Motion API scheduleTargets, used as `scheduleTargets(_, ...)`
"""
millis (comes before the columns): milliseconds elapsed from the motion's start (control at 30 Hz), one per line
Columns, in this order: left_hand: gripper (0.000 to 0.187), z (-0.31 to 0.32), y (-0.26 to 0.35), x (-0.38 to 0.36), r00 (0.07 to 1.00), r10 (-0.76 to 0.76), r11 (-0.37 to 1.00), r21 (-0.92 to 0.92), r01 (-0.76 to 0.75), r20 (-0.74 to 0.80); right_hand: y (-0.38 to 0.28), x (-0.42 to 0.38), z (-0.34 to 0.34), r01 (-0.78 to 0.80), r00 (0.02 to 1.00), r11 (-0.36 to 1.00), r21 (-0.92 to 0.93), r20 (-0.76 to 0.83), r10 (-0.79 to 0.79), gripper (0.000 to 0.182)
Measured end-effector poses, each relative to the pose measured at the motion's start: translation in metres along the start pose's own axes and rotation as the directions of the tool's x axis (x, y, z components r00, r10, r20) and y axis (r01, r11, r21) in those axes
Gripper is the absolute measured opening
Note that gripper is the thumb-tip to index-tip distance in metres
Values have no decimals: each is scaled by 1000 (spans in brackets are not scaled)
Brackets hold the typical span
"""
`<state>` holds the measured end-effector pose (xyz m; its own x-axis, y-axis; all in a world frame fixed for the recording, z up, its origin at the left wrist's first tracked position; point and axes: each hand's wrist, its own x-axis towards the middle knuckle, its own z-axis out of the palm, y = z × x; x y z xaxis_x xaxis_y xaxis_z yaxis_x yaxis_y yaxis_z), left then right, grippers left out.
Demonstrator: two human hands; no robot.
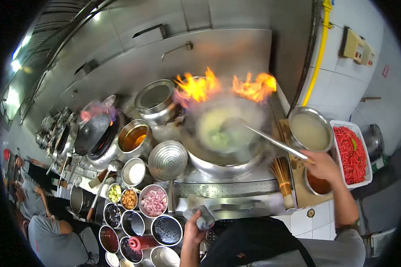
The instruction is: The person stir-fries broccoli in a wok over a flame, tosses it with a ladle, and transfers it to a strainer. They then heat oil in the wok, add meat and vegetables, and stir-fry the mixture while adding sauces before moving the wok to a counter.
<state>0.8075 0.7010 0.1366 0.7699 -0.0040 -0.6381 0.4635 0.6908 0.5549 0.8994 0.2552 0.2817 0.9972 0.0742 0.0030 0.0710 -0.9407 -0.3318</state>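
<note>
My right hand is closed round the handle of a long ladle. The ladle's bowl dips into a steaming wok, where pale liquid and something light green show through the haze. Tall flames rise behind the wok's far rim. Close to my body, my left hand grips a folded grey cloth, below and left of the wok. A perforated skimmer rests just left of the wok, its handle pointing toward me.
Several seasoning pots crowd the lower left, including sliced onions and a red bottle. A bamboo brush stands right of the wok. Beyond it are a bowl of cloudy liquid and red chillies. Other people are at left.
</note>
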Motion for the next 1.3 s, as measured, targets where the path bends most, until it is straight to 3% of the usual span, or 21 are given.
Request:
scheduleTargets(33,41,4,1,0,1000,-9,1000,14,9,8,-10,9,18,-66,998,998,11,19,66,47)
scheduleTargets(133,42,13,3,5,997,2,999,51,-6,75,-22,20,42,-66,997,991,119,-25,69,48)
scheduleTargets(233,41,7,1,15,994,15,997,69,-22,111,-11,30,85,27,978,974,226,-205,21,49)
scheduleTargets(300,42,9,-3,18,994,7,999,39,-11,112,-40,39,81,-140,990,965,220,-3,144,54)
scheduleTargets(367,43,17,-3,12,996,-16,999,37,13,88,-49,56,105,-143,990,972,188,13,143,50)
scheduleTargets(400,44,21,-2,9,997,-24,999,37,22,75,-55,58,109,-254,965,856,451,181,191,46)
scheduleTargets(467,46,23,-1,4,993,-34,999,41,30,113,-72,61,105,-508,854,401,763,506,118,38)
scheduleTargets(533,47,21,-3,3,990,-50,998,37,45,131,-72,57,83,-602,799,-1,799,602,-2,30)
scheduleTargets(600,48,15,-6,6,990,-62,998,25,59,128,-61,56,71,-676,726,-393,623,656,-207,22)
scheduleTargets(700,41,4,-5,11,984,-94,996,0,95,154,-64,34,52,-643,766,-236,729,614,-189,21)
scheduleTargets(733,41,2,-4,13,986,-90,996,-4,91,142,-75,24,37,-628,779,-122,769,618,-111,27)
scheduleTargets(833,45,6,-1,13,992,-89,996,14,89,94,-72,6,21,-458,850,422,783,525,-51,25)
scheduleTargets(967,50,54,18,17,992,-121,988,99,118,20,-76,-15,-5,-302,888,759,577,459,4,47)
scheduleTargets(1033,52,73,23,32,989,-144,985,106,138,45,-43,-22,20,190,961,886,423,103,-256,50)
scheduleTargets(1100,57,85,22,65,976,-170,983,87,159,134,-34,-26,24,314,940,891,329,22,-340,52)
scheduleTargets(1167,60,111,28,78,964,-184,982,79,172,190,-41,-36,9,101,963,899,426,185,-195,52)
scheduleTargets(1233,63,133,31,94,949,-220,975,92,204,227,-52,-32,5,-276,892,817,506,451,22,53)
scheduleTargets(1300,66,151,30,112,929,-277,959,124,253,245,-48,-32,12,-297,890,811,503,454,44,54)
